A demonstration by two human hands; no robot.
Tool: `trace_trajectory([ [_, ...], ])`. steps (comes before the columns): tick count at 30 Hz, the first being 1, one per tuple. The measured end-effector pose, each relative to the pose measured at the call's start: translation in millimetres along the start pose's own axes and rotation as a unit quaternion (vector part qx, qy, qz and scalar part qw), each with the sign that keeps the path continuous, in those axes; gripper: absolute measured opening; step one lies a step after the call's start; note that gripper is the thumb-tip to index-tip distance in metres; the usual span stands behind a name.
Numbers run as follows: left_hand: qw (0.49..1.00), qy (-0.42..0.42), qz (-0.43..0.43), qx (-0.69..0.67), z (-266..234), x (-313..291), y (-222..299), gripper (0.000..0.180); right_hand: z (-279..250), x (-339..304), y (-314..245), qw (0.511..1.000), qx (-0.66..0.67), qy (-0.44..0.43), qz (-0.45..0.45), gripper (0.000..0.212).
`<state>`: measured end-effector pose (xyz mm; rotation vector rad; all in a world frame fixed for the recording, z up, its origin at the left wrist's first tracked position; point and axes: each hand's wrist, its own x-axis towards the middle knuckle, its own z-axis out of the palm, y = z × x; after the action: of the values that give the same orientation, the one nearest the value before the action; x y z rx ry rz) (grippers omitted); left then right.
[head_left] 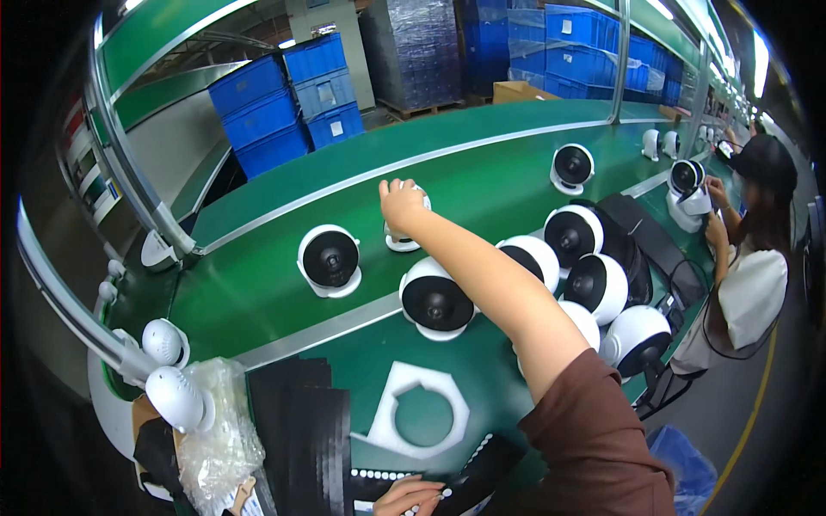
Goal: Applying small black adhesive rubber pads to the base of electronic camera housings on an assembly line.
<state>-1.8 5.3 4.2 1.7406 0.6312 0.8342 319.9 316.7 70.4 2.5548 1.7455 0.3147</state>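
Note:
My right arm, in a brown sleeve, stretches across the bench to the green conveyor belt (249,279). My right hand (403,206) is closed over the top of a white rounded unit on a base (402,244), most of it hidden by the hand. Left of it stands a white round unit with a black front (330,260); a similar larger unit (436,303) sits nearer me. At the lower edge my left hand (408,496), fingers bent together, rests by black strips with white round dots (482,469); what it holds, if anything, cannot be made out.
A white foam piece with a round hole (387,421) lies on the bench beside stacked black strips (297,430). Several white-and-black units (594,288) crowd the right side. A clear plastic bag (215,421) is at left. A co-worker (744,232) works at right; blue crates (284,103) stand behind.

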Motion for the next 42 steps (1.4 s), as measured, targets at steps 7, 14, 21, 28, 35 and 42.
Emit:
trace_trajectory([
  [7,1.000,0.009,-0.014,0.005,-4.2,1.8,-0.2,0.008,22.1,0.6,30.1,0.995,-0.020,0.100,-0.012,0.111],
  [14,1.000,0.018,-0.006,0.004,0.1,7.4,-4.0,0.009,-53.4,-22.5,54.5,0.965,0.199,0.160,0.053,0.109],
  [21,0.998,0.065,0.017,0.010,1.1,1.7,-8.2,0.008,-148.7,-157.1,26.9,0.882,0.397,0.049,-0.247,0.103],
  [28,0.995,0.041,0.056,0.065,-1.1,0.7,8.1,0.007,-83.3,-239.8,1.1,0.827,0.427,-0.302,-0.208,0.076],
  [35,0.996,0.066,0.061,0.030,10.4,1.3,4.0,0.010,-0.2,-244.7,14.9,0.741,0.548,-0.249,-0.298,0.042],
  [42,0.987,0.097,0.096,0.079,4.4,-1.7,6.6,0.005,-51.4,-291.9,22.1,0.850,0.478,0.068,-0.212,0.024],
])
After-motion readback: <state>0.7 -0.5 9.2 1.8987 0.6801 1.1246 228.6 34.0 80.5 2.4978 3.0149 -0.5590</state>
